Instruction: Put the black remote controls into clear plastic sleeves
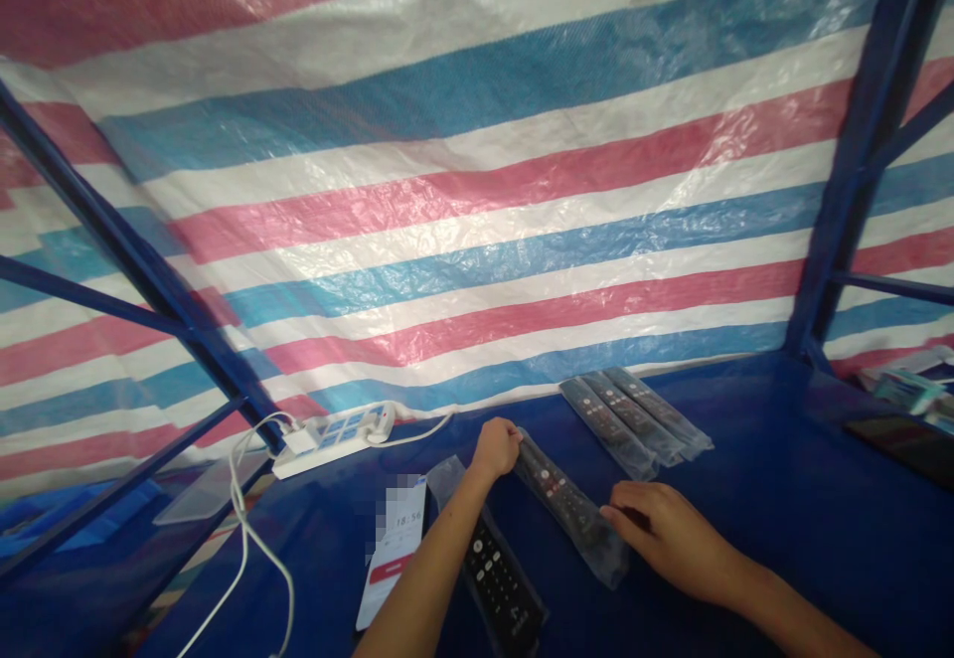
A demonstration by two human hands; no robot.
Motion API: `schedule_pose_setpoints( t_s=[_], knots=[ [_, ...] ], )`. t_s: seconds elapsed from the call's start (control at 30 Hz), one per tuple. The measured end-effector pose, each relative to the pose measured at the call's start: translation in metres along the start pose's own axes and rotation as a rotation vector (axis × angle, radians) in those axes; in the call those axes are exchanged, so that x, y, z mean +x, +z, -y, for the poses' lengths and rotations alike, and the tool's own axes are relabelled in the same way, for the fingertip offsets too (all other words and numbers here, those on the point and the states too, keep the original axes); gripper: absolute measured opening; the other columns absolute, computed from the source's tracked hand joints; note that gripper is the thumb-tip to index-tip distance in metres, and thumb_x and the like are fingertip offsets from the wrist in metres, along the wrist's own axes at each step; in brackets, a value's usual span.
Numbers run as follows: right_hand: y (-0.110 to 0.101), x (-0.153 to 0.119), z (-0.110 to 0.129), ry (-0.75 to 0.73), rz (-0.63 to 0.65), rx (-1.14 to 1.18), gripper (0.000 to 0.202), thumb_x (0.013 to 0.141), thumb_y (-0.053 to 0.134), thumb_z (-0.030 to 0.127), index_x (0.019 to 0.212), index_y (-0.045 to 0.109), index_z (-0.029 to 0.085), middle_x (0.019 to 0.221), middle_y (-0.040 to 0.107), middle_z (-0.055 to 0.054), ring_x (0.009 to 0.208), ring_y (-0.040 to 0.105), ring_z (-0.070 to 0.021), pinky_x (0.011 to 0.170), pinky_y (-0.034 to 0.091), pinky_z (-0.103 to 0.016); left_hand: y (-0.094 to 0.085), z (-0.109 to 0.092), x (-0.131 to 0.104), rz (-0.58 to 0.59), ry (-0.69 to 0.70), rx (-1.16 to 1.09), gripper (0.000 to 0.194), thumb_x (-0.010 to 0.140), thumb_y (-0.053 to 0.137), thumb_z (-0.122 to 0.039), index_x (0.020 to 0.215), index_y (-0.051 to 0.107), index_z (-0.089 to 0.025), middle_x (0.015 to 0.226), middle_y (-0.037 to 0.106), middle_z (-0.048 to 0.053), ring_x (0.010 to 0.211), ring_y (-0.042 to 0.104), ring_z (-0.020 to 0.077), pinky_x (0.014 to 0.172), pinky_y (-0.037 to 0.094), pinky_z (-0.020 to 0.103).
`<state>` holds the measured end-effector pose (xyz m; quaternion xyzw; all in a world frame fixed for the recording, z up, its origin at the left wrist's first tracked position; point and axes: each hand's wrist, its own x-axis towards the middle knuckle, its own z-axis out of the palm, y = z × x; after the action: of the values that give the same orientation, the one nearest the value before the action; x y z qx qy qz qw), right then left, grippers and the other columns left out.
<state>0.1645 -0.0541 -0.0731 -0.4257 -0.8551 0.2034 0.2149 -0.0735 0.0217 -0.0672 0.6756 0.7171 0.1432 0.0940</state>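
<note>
A remote control in a clear plastic sleeve lies slantwise on the blue table. My left hand pinches the far end of its sleeve. Beside its near end is my right hand, with thumb and fingers apart and nothing visibly held. A second sleeved remote lies to the left, partly covered by my left forearm. Several more sleeved remotes lie side by side near the back of the table.
Left of my left forearm lies a lit phone. A white power strip with cables sits at the back left. A dark flat device rests at the right. Blue metal posts flank the striped sheet.
</note>
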Motion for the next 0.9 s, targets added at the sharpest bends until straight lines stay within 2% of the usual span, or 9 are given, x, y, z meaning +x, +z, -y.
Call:
schedule_pose_setpoints(
  t_s=[0.2,0.47,0.67,0.9],
  knots=[
    [-0.003,-0.001,0.000,0.010,-0.030,0.017,0.038,0.094,0.034,0.035,0.061,0.046,0.021,0.064,0.058,0.000,0.062,0.055,-0.0145,0.059,0.036,-0.025,-0.027,-0.017,-0.012,-0.122,0.095,0.028,0.024,0.087,0.043,-0.011,0.087,0.066,-0.017,0.097,0.067,0.008,0.094,0.060,0.0187,0.082,0.040,0.027],
    [-0.005,-0.003,-0.002,0.069,-0.103,0.004,0.040,0.094,0.034,0.043,0.063,0.048,0.022,0.063,0.059,0.000,0.062,0.056,-0.0157,0.059,0.036,-0.026,-0.078,-0.048,-0.034,-0.172,0.243,0.023,0.024,0.085,0.044,-0.011,0.074,0.064,-0.018,0.081,0.067,0.004,0.080,0.058,0.0162,0.073,0.038,0.026],
    [-0.008,-0.008,0.006,0.136,-0.020,-0.054,0.030,0.084,0.051,0.051,0.081,0.059,0.022,0.064,0.062,0.001,0.062,0.059,-0.0176,0.056,0.032,-0.026,-0.106,-0.068,-0.046,-0.252,0.257,0.014,0.023,0.086,0.047,-0.016,0.075,0.066,-0.017,0.079,0.067,0.003,0.075,0.057,0.0148,0.072,0.038,0.026],
    [-0.003,-0.012,0.012,0.124,0.054,-0.092,0.028,0.073,0.066,0.049,0.078,0.059,0.023,0.075,0.070,-0.001,0.069,0.064,-0.0202,0.058,0.032,-0.026,-0.125,-0.078,-0.052,-0.322,0.277,0.043,0.023,0.084,0.048,-0.013,0.071,0.065,-0.017,0.075,0.067,0.003,0.073,0.059,0.0144,0.069,0.038,0.026]
  ],
)
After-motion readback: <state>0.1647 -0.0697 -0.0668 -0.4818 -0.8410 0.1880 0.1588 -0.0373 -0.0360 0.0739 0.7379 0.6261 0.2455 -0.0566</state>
